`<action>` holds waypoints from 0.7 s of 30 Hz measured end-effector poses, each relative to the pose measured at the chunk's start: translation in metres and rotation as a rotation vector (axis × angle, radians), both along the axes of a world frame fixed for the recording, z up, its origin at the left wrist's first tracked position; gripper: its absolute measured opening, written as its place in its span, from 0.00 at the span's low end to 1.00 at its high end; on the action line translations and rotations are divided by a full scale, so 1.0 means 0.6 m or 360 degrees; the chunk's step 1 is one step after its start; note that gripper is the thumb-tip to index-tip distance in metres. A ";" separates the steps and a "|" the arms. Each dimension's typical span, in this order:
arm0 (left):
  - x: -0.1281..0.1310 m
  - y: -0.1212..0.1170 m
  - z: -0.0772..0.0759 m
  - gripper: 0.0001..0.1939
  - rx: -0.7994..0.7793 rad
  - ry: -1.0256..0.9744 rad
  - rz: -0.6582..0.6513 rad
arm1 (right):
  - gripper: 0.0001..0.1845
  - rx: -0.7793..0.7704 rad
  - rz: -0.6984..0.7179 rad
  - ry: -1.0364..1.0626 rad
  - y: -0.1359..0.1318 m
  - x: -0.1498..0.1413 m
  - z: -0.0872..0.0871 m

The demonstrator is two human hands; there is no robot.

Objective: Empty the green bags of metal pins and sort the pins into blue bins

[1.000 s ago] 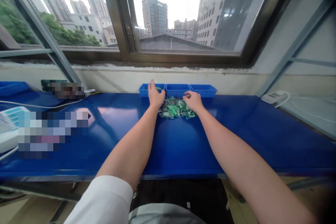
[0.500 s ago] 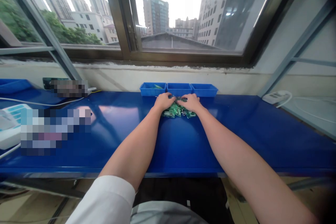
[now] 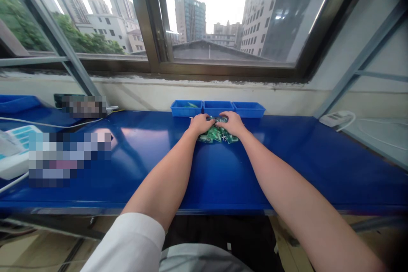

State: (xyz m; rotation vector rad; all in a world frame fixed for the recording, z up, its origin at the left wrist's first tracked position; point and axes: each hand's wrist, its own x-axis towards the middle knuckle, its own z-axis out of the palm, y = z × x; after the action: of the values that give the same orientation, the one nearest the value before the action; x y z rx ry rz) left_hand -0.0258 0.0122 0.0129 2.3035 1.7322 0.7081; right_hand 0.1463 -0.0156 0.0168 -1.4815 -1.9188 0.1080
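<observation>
With your left hand (image 3: 201, 124) and right hand (image 3: 232, 123) curled over the green packets (image 3: 216, 134) and metal pieces (image 3: 224, 137) on the tabletop (image 3: 219, 174) before the blue bins (image 3: 219, 108) — whether the fingers pinch anything, I can't tell — squeezing hard might scatter loose ones.

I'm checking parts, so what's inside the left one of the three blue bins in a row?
In the left blue bin, a yellow-green item shows toward the right side, too small to identify. Its front wall hides whatever lies lower.

Two hands (image 3: 201, 124), one parts heap (image 3: 219, 134), three small bins (image 3: 186, 113), one larger tray (image 3: 17, 104)
</observation>
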 end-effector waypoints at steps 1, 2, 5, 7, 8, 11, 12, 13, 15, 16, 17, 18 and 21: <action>0.001 -0.001 0.001 0.26 -0.0005 0.0008 0.0021 | 0.25 0.0050 0.0030 0.0044 0.002 0.001 -0.001; 0.001 -0.002 0.002 0.26 -0.0010 0.0014 0.0040 | 0.25 0.0100 0.0051 0.0084 0.003 0.002 -0.001; 0.002 -0.006 0.005 0.26 -0.0014 0.0002 0.0062 | 0.22 0.0229 0.0057 0.0188 0.007 0.004 -0.003; 0.001 -0.009 0.007 0.27 0.0013 -0.0035 0.0057 | 0.21 0.0253 0.0048 0.0287 0.009 0.004 -0.004; 0.001 -0.011 0.008 0.27 0.0042 -0.0062 0.0053 | 0.21 0.0237 0.0039 0.0356 0.010 0.004 -0.004; 0.003 -0.018 0.014 0.26 0.0180 -0.0151 0.0018 | 0.21 0.0147 0.0012 0.0607 0.012 0.003 -0.004; 0.004 -0.020 0.017 0.25 0.0230 -0.0177 -0.0002 | 0.21 0.0116 0.0013 0.0694 0.012 0.004 -0.004; 0.005 -0.023 0.020 0.24 0.0273 -0.0200 -0.0027 | 0.22 0.0087 0.0022 0.0779 0.012 0.004 -0.003; 0.008 -0.028 0.025 0.22 0.0322 -0.0237 -0.0095 | 0.23 0.0039 0.0060 0.0938 0.012 0.005 -0.002; 0.010 -0.030 0.026 0.21 0.0324 -0.0256 -0.0136 | 0.24 0.0017 0.0085 0.1007 0.013 0.005 -0.002; 0.011 -0.032 0.027 0.21 0.0308 -0.0275 -0.0182 | 0.24 -0.0001 0.0111 0.1068 0.013 0.005 -0.002; 0.012 -0.033 0.027 0.20 0.0280 -0.0295 -0.0231 | 0.24 -0.0014 0.0136 0.1117 0.013 0.005 -0.001; 0.014 -0.033 0.024 0.23 0.0204 -0.0380 -0.0378 | 0.24 -0.0038 0.0204 0.1237 0.015 0.005 -0.001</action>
State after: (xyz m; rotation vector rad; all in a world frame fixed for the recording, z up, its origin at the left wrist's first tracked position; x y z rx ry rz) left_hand -0.0173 -0.0075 0.0271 2.3397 1.3204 1.0226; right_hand 0.1492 -0.0065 0.0163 -1.0926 -1.3630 0.6638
